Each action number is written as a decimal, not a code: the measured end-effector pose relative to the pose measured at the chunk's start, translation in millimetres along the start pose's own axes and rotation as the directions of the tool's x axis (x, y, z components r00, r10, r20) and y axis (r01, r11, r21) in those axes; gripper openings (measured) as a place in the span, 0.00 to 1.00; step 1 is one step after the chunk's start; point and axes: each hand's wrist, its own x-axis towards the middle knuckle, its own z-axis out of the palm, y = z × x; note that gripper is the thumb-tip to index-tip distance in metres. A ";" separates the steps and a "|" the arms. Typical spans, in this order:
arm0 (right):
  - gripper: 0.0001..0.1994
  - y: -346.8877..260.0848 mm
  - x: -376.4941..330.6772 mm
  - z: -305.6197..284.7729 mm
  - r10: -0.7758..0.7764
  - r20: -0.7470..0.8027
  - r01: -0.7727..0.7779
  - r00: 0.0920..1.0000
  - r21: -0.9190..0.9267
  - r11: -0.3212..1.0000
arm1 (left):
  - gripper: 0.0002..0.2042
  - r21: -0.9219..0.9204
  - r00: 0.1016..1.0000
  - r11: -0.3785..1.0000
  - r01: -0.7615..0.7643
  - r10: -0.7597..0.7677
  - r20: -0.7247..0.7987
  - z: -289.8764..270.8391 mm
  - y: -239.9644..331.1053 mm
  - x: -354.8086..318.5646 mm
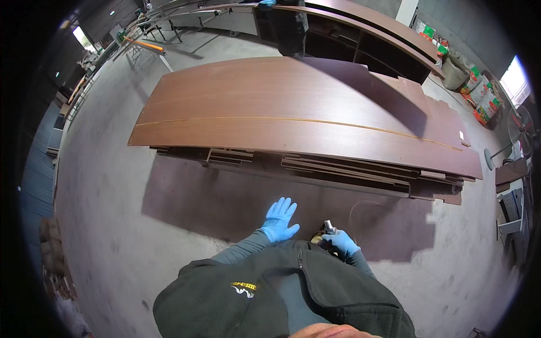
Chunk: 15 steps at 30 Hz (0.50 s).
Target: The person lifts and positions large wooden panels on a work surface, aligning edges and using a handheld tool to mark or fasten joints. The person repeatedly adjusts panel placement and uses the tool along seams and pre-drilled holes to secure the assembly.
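Observation:
My left hand (278, 221), in a blue glove, is held out flat with its fingers stretched and nothing in it. It hovers in front of a long stack of brown wood panels (236, 96). The top panel has a thin yellowish line (270, 119) running along it. Close to my body, my right hand (342, 242), also blue-gloved, is closed round what looks like a spray gun (330, 227) with a silvery metal head. A pale yellowish part (316, 239) shows beside it; my jacket and hand hide the rest.
Beyond the stack stands a dark, open-fronted cabinet-like piece (360, 42). Filled sacks (483, 96) and a standing fan (519, 127) are at the right. A thin hose or cord (352, 211) curves near the stack's front. Metal racks (169, 22) stand at the far left.

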 end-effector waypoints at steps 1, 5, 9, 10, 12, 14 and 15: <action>0.15 -9.7 -8.1 2.3 0.058 0.002 -0.057 0.998 0.138 0.989 | 0.43 0.004 1.000 1.000 0.008 -0.008 0.008 -0.3 -2.4 -6.0; 0.11 -48.9 -23.8 8.7 0.047 -0.009 -0.044 0.999 0.241 0.969 | 0.43 0.021 0.997 0.999 0.040 -0.038 -0.060 -5.1 -20.1 -11.9; 0.13 -71.3 -32.4 -4.3 0.055 -0.004 -0.052 0.998 0.237 0.970 | 0.44 0.013 0.986 0.997 0.071 -0.068 -0.155 -4.9 -19.3 5.3; 0.14 -74.2 -32.2 -6.8 0.046 -0.033 -0.038 0.998 0.199 0.979 | 0.44 0.008 0.984 0.999 0.053 -0.051 -0.173 -6.7 -19.0 11.2; 0.14 -73.9 -33.0 -12.3 0.054 -0.051 -0.044 0.997 0.174 0.984 | 0.44 -0.001 0.982 0.999 0.044 -0.043 -0.182 -6.9 -14.8 20.2; 0.14 -71.2 -31.9 -19.4 0.042 -0.046 -0.034 0.998 0.165 0.986 | 0.45 -0.010 0.979 1.000 0.028 -0.029 -0.201 -6.7 -9.3 29.9; 0.15 -70.4 -29.5 -21.8 0.051 -0.039 -0.043 0.998 0.175 0.984 | 0.45 -0.007 0.977 1.000 0.028 -0.029 -0.209 -8.3 -8.7 34.4</action>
